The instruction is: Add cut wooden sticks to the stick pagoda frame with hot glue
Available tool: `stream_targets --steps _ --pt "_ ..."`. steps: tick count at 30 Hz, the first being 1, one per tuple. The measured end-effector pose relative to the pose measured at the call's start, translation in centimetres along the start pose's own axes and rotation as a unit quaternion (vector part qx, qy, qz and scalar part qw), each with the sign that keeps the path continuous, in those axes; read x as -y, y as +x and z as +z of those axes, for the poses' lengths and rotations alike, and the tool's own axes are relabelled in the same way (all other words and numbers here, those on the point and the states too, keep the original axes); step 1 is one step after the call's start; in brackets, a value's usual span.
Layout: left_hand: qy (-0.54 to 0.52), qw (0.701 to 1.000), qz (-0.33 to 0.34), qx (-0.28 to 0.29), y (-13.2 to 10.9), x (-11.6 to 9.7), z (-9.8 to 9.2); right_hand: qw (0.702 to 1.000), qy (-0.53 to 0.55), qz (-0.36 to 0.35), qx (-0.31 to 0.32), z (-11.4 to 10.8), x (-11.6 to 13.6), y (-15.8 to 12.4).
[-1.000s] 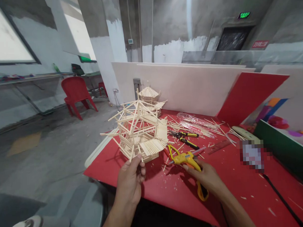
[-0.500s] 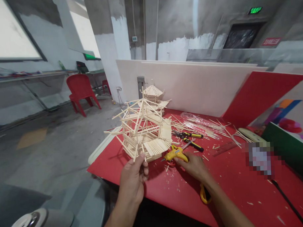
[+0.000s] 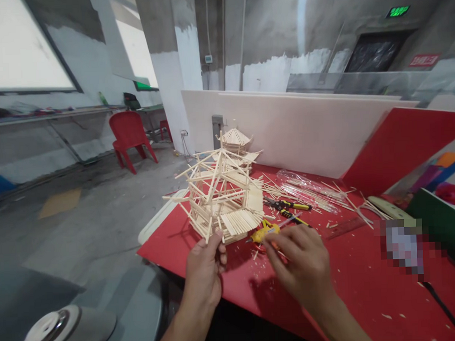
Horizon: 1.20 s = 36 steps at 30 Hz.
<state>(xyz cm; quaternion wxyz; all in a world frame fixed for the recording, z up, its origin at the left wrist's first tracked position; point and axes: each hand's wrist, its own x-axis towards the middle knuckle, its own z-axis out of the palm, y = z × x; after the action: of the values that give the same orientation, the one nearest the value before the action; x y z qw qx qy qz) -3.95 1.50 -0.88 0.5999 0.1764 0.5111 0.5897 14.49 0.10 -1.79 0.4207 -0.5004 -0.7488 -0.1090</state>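
Stick model (image 3: 223, 195) in left hand (image 3: 204, 271) near table (image 3: 170, 244) edge.

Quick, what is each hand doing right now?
Left hand: closed, pinching the stick model at its bottom edge.
Right hand: open, holding nothing, fingers beside the yellow glue gun.

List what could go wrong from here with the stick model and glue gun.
1. The left hand pinches the stick model by thin sticks at its lower edge; they may snap, or the model may tip.
2. The model is near the edge of the table and might drop off.
3. The right hand reaches over the glue gun; a hot nozzle might burn its fingers.
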Motion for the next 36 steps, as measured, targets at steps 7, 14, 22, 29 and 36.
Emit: stream_targets --steps 7,14,22,29,36 --pt "-0.028 0.999 0.016 0.007 0.1 0.4 0.0 0.992 0.014 -0.125 -0.032 3.0 5.0 1.4" --pt "-0.018 1.0 0.005 0.0 0.2 0.5 0.0 0.991 0.005 -0.126 -0.049 5.0 4.4 1.2" --pt "-0.039 0.999 0.022 0.018 0.5 1.0 0.3 0.989 0.018 -0.112 -0.093 5.1 4.4 1.2" --pt "-0.049 0.998 0.042 0.001 1.0 1.2 0.7 0.989 0.02 -0.109 -0.1 5.5 4.2 1.5" --pt "-0.037 0.998 0.044 -0.021 1.0 0.8 1.4 0.99 0.01 -0.103 -0.092 5.4 4.3 1.9"
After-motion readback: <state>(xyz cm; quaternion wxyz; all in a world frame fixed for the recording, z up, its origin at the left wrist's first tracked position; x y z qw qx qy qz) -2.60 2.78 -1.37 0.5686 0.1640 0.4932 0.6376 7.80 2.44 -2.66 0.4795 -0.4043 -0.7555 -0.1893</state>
